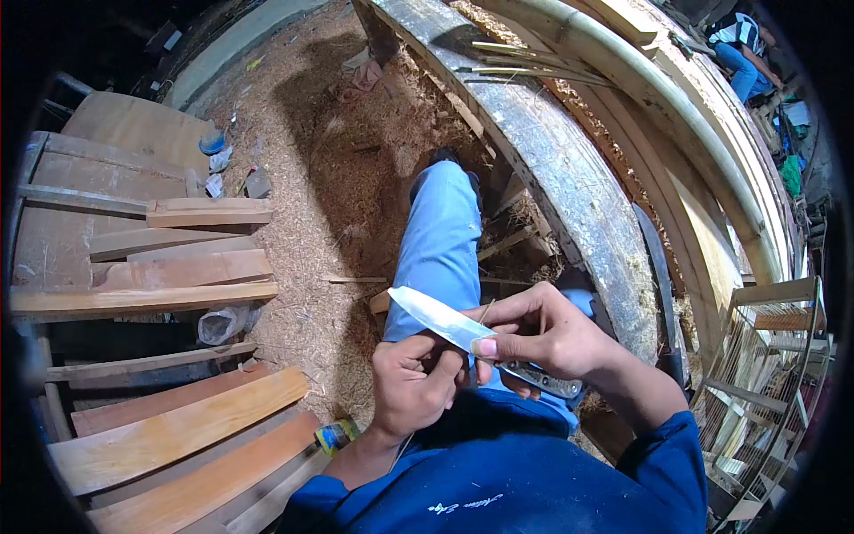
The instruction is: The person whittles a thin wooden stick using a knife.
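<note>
A knife point(436, 317) with a broad, pale blade lies across my lap area, its tip pointing up and left. My right hand point(556, 338) is closed on it, the thumb pressed near the base of the blade and the patterned handle point(551, 383) under the palm. My left hand point(414, 383) is closed just below the blade, fingers curled around a thin strip. Short lengths of this thin strip point(487, 311) show by my right fingers and beside my left wrist; the middle is hidden by the hands and blade.
Planks point(178, 432) are stacked on the left. A long worn beam point(569, 160) curves along the right, with thin sticks point(534, 67) and a thick pole point(658, 80). Wood shavings point(302, 196) cover the floor. A slatted frame point(756, 392) stands right; another person point(743, 53) sits far right.
</note>
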A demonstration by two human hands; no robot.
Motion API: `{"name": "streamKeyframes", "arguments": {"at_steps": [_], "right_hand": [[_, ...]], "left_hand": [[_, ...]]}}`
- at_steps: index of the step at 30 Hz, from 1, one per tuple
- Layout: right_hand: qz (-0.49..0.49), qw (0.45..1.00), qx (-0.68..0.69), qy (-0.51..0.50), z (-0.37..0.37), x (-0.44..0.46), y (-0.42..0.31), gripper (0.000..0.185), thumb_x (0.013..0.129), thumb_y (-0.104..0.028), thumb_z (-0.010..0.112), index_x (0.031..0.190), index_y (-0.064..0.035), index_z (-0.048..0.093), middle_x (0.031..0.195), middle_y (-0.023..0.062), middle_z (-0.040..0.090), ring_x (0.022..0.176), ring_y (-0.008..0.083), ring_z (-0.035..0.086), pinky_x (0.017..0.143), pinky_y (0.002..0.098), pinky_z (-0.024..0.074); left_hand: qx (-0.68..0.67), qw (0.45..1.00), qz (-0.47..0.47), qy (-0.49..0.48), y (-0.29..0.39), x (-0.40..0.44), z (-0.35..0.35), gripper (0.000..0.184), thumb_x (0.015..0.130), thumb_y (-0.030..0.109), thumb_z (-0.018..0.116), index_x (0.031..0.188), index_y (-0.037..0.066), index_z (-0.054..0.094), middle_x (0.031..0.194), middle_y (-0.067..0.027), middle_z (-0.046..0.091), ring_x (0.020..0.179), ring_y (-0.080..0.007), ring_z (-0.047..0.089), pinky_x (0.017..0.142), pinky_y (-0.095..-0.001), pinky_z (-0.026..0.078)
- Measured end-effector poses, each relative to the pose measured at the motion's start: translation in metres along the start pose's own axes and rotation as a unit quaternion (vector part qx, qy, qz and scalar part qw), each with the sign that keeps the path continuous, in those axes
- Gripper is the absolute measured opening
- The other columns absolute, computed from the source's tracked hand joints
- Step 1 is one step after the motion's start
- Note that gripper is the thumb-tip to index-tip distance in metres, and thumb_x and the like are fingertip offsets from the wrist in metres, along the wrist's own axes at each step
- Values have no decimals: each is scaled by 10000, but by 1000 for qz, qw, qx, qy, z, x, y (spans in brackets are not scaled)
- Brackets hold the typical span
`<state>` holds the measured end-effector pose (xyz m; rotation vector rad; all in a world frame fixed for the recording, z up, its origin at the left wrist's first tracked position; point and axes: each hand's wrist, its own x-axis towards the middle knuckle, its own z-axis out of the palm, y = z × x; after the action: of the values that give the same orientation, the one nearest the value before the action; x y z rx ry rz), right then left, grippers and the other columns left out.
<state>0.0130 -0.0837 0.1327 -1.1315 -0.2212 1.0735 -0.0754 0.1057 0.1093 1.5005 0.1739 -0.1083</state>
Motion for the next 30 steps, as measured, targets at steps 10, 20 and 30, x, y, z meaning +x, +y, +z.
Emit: {"name": "streamKeyframes", "arguments": {"at_steps": [10,20,30], "right_hand": [[37,999,-5,6,5,-4,-13,456,972,-61,609,1416,-15,517,796,74,695,493,102,565,415,245,451],[-9,999,34,32,-11,-6,-13,478,959,-81,632,1407,26,505,800,87,694,484,102,566,412,242,454],[31,998,36,-30,1,0,0,397,987,-74,594,1378,-16,561,802,66,694,484,94,558,418,244,455]], "left_hand": [[-51,998,-29,26,-1,-2,-2,169,957,93,645,892,-52,703,588,-34,627,431,-47,513,383,-209,363],[-22,998,-58,26,6,-3,-3,154,972,74,628,996,-60,701,613,-64,638,427,-48,514,386,-205,359],[-39,999,-10,7,-1,-5,-1,161,969,57,612,913,-78,679,626,-62,643,449,-67,543,384,-220,372]]}}
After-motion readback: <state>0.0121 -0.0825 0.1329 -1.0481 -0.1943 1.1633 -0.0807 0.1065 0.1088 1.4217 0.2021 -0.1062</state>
